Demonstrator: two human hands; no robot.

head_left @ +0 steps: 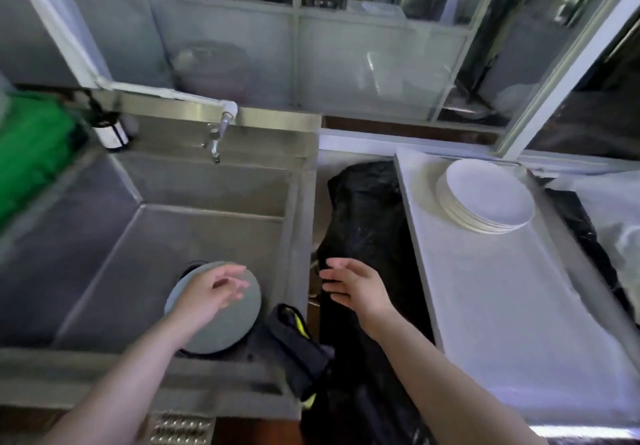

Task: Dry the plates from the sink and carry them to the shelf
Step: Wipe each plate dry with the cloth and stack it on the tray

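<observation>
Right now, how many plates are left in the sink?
1 in view: a grey plate lies in the sink at its near right corner, under the open left hand. Others may be hidden beneath it. The white stack sits on the right-hand shelf.

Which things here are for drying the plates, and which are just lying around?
For the job: plate in the sink, dark cloth on the sink's edge, stack of white plates, left hand, right hand.

Just lying around: tap, black bag, green thing.
</observation>
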